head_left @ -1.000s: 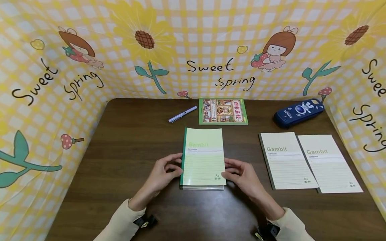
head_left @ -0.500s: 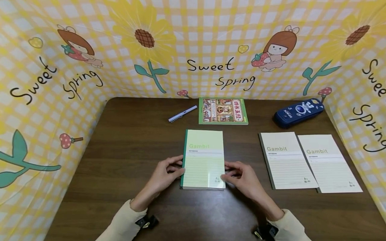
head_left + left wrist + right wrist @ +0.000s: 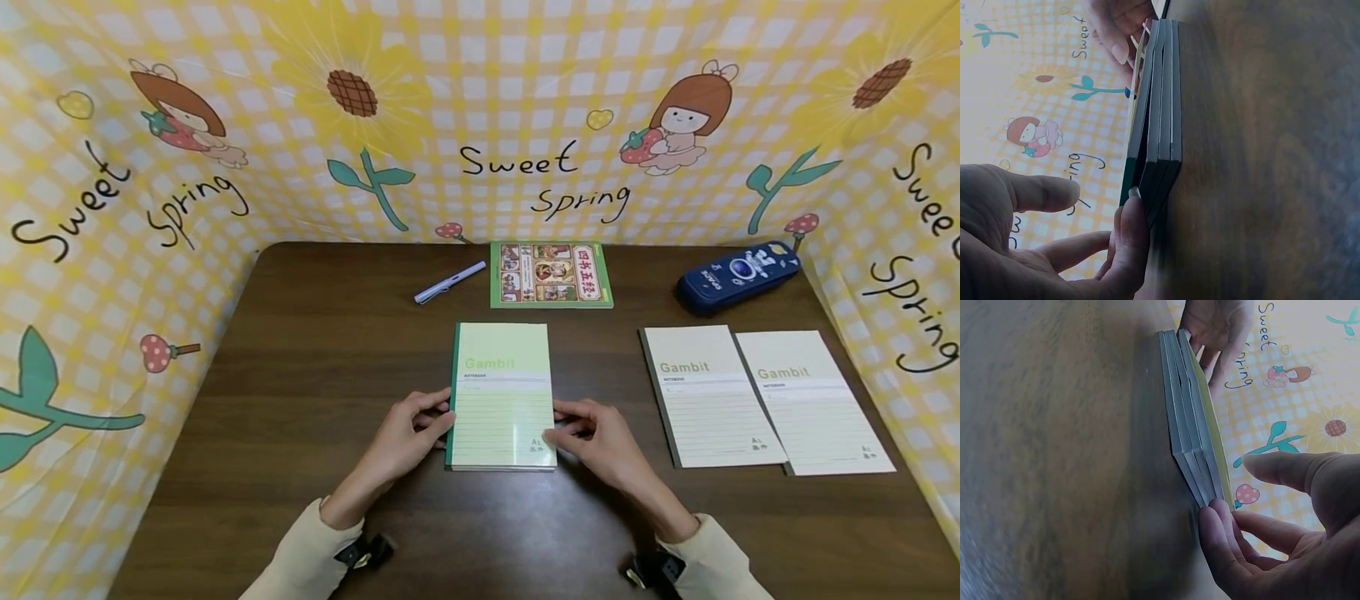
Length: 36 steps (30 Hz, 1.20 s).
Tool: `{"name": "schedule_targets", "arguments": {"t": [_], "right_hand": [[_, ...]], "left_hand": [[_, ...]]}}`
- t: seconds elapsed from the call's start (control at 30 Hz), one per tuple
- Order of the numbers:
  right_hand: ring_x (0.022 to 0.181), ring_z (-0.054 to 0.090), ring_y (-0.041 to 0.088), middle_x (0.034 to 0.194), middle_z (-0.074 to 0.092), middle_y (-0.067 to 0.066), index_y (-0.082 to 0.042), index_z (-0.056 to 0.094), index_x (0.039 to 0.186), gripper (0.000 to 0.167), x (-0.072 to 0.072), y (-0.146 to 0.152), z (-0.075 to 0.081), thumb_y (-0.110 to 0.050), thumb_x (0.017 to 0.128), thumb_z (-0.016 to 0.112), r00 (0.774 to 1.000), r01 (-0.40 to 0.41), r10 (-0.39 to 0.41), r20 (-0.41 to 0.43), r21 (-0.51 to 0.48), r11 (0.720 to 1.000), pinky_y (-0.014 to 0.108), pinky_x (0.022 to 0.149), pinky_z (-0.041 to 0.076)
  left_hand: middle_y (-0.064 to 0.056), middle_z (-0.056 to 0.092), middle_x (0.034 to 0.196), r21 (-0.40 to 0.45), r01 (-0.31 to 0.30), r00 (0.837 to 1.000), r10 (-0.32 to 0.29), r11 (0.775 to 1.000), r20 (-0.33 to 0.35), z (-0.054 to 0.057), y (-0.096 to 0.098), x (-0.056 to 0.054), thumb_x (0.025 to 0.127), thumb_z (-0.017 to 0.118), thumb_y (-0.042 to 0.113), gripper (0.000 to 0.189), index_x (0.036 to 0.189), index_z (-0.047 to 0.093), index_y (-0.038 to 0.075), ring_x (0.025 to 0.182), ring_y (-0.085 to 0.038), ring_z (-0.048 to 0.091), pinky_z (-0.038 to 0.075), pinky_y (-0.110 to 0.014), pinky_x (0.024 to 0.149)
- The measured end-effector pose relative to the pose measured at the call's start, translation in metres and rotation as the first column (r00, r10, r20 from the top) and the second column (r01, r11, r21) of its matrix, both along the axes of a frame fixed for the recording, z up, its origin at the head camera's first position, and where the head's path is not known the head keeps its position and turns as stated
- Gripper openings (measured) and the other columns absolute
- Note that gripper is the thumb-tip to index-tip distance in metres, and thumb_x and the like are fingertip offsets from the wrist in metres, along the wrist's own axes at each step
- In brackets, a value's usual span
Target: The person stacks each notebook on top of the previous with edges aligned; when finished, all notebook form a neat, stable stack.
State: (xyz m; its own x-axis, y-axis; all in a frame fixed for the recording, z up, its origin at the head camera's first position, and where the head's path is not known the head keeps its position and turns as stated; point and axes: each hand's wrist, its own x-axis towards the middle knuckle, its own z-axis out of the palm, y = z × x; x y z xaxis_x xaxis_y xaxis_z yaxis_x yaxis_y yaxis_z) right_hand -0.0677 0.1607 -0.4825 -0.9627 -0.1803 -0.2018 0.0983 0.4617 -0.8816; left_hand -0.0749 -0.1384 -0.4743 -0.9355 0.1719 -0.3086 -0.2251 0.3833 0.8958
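A person's left hand [image 3: 405,435] and right hand [image 3: 604,442], thumbs spread from relaxed fingers, fingertips touching opposite sides of a stack of notebooks [image 3: 501,396] between them, a pen [image 3: 450,282] beyond the fingertips, two more notebooks [image 3: 708,408] to their right.

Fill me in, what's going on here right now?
A person's bare left grip and right grip touch opposite long sides of a stack of rectangular paper notebooks, topped by a green-spined pale-green notebook. The left wrist view shows a gap beneath that top notebook. The stack rests on the brown wooden table; two dark-spined rectangular cream notebooks lie to its right, touched by neither grip.
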Motion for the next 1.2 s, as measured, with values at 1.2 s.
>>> {"name": "schedule_targets", "arguments": {"t": [1.2], "right_hand": [[0.093, 0.075, 0.023, 0.126, 0.069, 0.023, -0.001, 0.058, 0.144, 0.048, 0.006, 0.057, 0.01, -0.021, 0.101, 0.07, 0.999, -0.021, 0.023, 0.034, -0.035, 0.999, 0.03, 0.075, 0.064]], "left_hand": [[-0.021, 0.043, 0.162, -0.436, 0.154, 0.894, -0.312, 0.887, -0.321, 0.021, 0.032, -0.022, 0.101, 0.07, 0.034, 0.064, 0.155, 0.049, 0.007, 0.15, -0.039, 0.043, 0.04, -0.06, 0.12]]}}
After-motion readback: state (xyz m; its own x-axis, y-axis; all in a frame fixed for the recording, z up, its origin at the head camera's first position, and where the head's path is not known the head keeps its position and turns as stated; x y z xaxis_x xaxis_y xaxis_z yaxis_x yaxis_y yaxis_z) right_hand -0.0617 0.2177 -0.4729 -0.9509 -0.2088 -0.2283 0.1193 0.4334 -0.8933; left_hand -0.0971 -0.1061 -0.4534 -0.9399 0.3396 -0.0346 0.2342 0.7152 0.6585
